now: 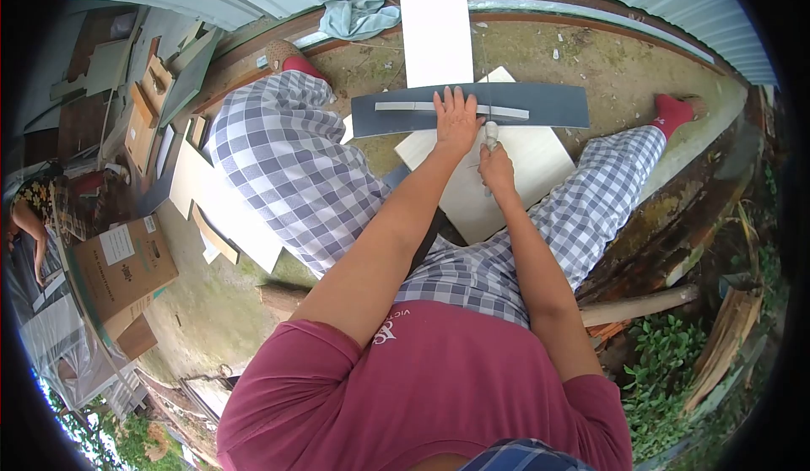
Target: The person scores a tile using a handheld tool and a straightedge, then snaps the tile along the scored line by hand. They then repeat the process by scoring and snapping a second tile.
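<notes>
My left hand (456, 121) lies flat with its fingers spread on a long dark grey board (553, 106), over a narrow pale strip (405, 106) on that board. Just to its right, my right hand (496, 170) is closed round the light handle of a tool (491, 137). A thin dark line runs up from the tool across the board; its exact form is hard to make out. Beneath the grey board are pale boards (531, 163), and a white board (435, 36) extends beyond it toward the metal wall.
A light blue cloth (360, 15) lies near the wall. Boards (221, 205) and a cardboard box (122, 264) stand at the left, with another person (32, 218) beyond. Split wood (726, 344) and plants (662, 353) are at the right.
</notes>
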Demonstrator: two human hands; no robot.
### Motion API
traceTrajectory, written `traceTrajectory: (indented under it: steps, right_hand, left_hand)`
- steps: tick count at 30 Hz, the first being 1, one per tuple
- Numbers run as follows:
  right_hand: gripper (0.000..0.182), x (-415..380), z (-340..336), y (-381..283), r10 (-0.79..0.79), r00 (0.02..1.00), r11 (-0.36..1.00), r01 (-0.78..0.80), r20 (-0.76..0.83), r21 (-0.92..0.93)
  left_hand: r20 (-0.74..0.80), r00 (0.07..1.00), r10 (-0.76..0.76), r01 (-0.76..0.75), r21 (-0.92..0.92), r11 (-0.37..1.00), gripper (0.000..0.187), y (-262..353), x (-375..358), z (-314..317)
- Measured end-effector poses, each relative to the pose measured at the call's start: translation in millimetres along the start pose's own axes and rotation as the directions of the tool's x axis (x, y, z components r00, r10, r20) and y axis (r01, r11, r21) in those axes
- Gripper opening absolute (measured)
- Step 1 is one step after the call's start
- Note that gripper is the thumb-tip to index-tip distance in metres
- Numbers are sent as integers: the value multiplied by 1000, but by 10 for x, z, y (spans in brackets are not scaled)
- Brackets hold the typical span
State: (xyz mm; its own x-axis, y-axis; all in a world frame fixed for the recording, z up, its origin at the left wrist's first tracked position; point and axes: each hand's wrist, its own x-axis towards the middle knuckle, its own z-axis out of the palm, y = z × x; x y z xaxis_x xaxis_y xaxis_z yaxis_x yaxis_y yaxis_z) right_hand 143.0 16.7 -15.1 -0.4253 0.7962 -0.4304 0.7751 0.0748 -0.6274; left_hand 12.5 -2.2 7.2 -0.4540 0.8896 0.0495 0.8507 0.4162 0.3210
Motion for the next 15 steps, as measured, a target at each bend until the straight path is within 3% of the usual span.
traceTrajectory:
  steps: [5,11,13,15]
  right_hand:
    - [34,-13,-321,-307,156,978,984,-167,138,69]
    - [35,29,-137,-99,89,993,995,-92,74,38]
    - [32,-12,12,120,-63,995,995,56,-75,-83]
    - [32,-77,-7,100,-39,997,995,32,-70,-99]
  left_hand:
    - [36,998,-50,51,-11,999,54,38,21,6]
    - [43,998,-55,55,2,998,55,19,19,0]
    - [47,997,-56,56,-2,998,55,33,21,2]
    - [36,998,-59,59,12,998,55,28,22,14]
